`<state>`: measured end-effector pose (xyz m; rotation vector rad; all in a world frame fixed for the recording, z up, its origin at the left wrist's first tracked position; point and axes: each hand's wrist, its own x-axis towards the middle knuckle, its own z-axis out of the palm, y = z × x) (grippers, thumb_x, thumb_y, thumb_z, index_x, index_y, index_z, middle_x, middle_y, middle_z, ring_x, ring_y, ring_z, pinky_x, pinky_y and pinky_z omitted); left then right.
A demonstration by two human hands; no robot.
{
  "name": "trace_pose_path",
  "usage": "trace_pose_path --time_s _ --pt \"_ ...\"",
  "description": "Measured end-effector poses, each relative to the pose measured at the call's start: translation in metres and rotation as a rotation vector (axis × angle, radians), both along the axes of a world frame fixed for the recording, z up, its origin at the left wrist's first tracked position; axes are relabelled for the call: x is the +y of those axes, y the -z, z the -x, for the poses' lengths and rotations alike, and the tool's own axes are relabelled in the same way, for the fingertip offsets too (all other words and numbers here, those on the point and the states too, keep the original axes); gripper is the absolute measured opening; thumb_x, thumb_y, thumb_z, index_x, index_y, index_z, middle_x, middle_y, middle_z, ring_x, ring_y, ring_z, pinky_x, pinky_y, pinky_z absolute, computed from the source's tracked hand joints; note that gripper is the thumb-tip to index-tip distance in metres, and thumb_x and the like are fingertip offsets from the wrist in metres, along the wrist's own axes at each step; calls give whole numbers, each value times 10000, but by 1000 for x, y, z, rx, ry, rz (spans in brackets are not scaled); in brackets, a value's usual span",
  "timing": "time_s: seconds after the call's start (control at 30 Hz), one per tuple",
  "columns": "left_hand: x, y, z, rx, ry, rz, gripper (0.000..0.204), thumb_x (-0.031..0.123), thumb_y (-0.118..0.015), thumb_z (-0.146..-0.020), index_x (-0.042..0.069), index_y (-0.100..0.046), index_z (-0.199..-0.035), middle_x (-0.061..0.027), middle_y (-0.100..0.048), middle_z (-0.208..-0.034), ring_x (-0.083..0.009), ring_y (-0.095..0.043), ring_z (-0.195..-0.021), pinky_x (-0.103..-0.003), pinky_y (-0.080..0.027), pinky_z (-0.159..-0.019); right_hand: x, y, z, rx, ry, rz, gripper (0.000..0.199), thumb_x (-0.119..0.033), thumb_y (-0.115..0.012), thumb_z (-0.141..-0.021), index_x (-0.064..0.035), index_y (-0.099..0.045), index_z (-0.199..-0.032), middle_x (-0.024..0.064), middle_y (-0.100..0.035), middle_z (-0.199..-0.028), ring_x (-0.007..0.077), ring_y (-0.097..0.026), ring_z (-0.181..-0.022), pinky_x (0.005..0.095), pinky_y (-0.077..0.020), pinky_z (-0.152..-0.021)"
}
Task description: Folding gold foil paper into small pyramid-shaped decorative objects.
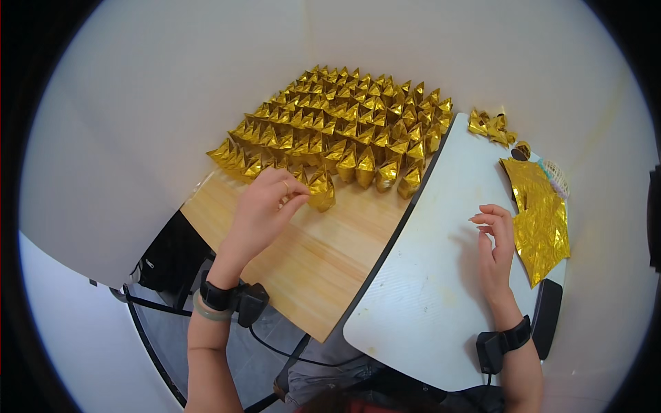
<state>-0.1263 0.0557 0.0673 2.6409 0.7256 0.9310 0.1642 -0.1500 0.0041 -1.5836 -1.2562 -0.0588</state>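
Note:
Rows of folded gold foil paper ingots [344,113] stand on the wooden table, their pointed tips up. At the front row, my left hand [265,206] pinches the edge of one gold paper ingot [321,191] between thumb and fingers; its base is at the tabletop. Over the white table, my right hand [497,241] is held with loosely bent fingers apart and nothing in them. Just beyond that hand lie flat gold foil sheets [540,217], stacked and partly overlapping.
The wooden table [330,255] meets the white table [427,275] along a dark edge. More gold pieces [491,126], a pale woven ball [556,177] and a black oblong object [547,313] lie along the right wall. A black bag [169,255] sits low at left. A cable [296,356] trails from my left wrist device.

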Motion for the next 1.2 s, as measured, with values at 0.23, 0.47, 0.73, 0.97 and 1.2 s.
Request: trace_pose_path --time_s 0.23,0.47,0.73,0.97,1.2 --pt "6 13 -5 142 -59 -177 74 105 -708 -771 74 -687 -834 -42 -599 -792 -230 -535 -802 -331 -455 -681 1 -1 0 13 -45 24 266 81 -431 -740 -10 -610 -914 117 -529 -1119 216 -549 -1014 291 -471 -784" --pt "13 16 -2 177 -65 -213 69 127 -701 -778 71 -688 -816 -31 -595 -784 -223 -529 -808 -332 -453 -684 1 1 -1 6 -54 24 252 86 -452 -750 -9 -612 -920 116 -531 -1117 213 -550 -1015 282 -477 -769" --pt "12 12 4 199 -109 -221 76 140 -698 -781 69 -689 -807 -29 -595 -777 -226 -528 -805 -336 -450 -692 1 1 1 6 -64 29 230 91 -469 -762 -4 -611 -917 117 -534 -1110 214 -560 -1008 277 -486 -770" --pt "2 -3 -7 106 -211 -230 179 221 -695 -802 98 -696 -931 -49 -597 -813 -219 -550 -844 -336 -481 -693 3 2 -1 -7 -48 44 231 82 -469 -767 -8 -610 -926 126 -538 -1112 251 -571 -999 317 -482 -812" --pt "-38 0 -80 141 447 -59 197 262 -647 -863 97 -678 -966 -67 -634 -912 -251 -612 -884 -362 -503 -701 -12 8 -36 -480 480 303 458 -111 -596 -810 -6 -471 -1238 226 -399 -1342 404 -360 -1257 492 -271 -1064"
